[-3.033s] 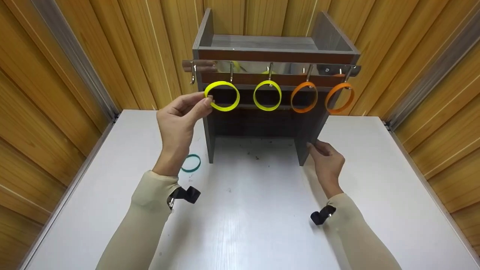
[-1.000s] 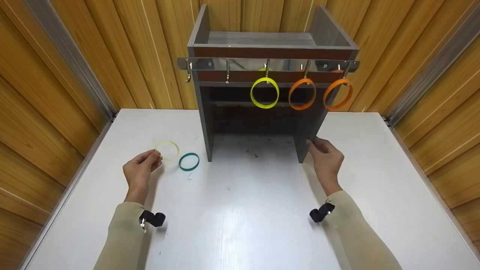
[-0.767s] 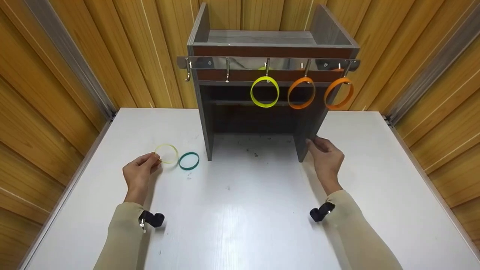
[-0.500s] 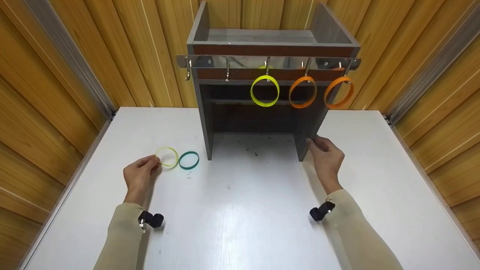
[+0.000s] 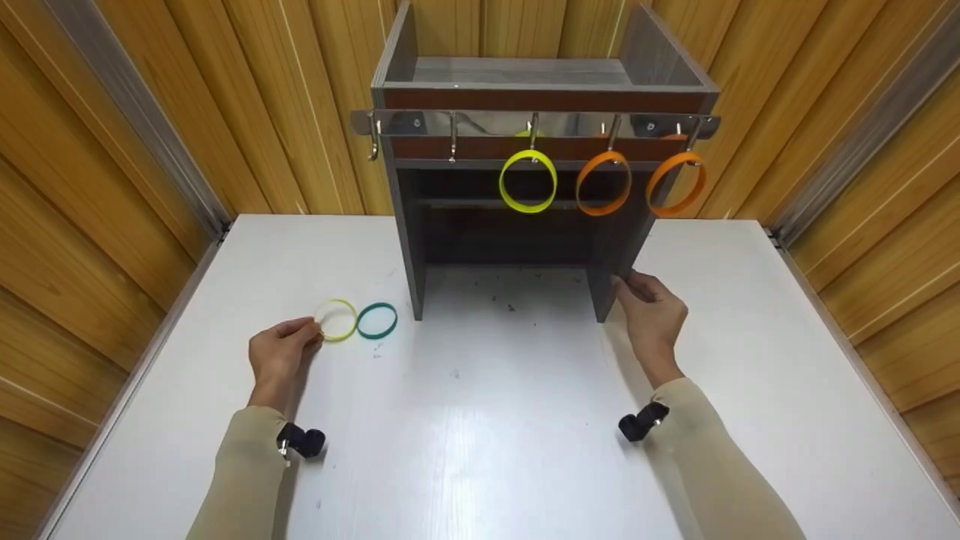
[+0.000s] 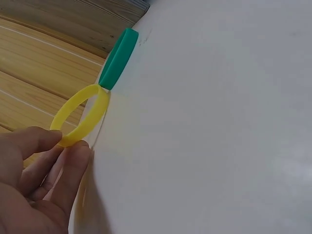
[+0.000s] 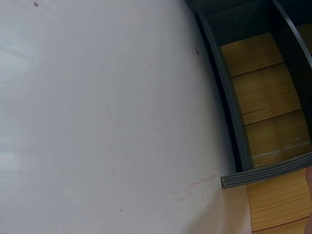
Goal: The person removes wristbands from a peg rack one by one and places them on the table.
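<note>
My left hand (image 5: pixel 279 352) pinches a yellow silicone wristband (image 6: pixel 87 127) between thumb and fingertips, low over the table on the left. The far side of this band meets a teal-green wristband (image 6: pixel 119 58) that lies on the table. On the other side, my right hand (image 5: pixel 654 326) grips the lower right side panel of a grey shelf unit (image 5: pixel 613 259); its fingers are partly hidden behind the panel. Only a sliver of that hand shows in the right wrist view, at the frame's right edge, beside the panel's edge.
Across the shelf front runs a metal hook rail (image 5: pixel 491 122). From its hooks hang a second yellow wristband (image 5: pixel 528 208) and two orange wristbands, one in the middle right (image 5: pixel 602 211) and one at the right end. Wood-panelled walls (image 5: pixel 315 112) enclose the white table (image 5: pixel 480 420).
My left hand has brought the yellow wristband from the second hook from the left down to the table, then lowered it beside the green one. My right hand stays on the panel.
</note>
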`<state>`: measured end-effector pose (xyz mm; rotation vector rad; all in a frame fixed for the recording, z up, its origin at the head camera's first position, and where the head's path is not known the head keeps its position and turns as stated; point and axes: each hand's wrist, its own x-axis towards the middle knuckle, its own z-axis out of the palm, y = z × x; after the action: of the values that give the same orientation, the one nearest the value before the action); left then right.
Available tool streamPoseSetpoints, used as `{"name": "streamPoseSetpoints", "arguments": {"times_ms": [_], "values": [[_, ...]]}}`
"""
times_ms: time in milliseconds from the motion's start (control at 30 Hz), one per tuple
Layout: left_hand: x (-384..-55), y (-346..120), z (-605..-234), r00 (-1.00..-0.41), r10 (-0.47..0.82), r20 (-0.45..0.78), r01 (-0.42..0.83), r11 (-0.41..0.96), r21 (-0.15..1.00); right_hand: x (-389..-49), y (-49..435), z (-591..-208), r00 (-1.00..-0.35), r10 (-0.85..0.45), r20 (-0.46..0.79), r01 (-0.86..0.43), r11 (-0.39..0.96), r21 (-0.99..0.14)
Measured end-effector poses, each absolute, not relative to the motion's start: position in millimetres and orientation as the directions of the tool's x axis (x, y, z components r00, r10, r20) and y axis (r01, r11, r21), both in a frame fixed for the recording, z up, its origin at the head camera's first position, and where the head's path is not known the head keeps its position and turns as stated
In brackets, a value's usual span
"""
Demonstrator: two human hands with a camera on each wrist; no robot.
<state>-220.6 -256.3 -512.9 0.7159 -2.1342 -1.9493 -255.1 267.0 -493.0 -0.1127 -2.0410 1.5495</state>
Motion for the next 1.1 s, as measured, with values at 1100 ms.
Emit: {"name": "streamPoseSetpoints", "arguments": {"times_ms": [1100], "values": [[-222, -208, -465, -0.933, -0.347, 0.098, 0.018, 0.227, 0.974, -256, 267, -493, -0.823, 0.398, 0.406, -0.283, 0.333, -0.899]]}}
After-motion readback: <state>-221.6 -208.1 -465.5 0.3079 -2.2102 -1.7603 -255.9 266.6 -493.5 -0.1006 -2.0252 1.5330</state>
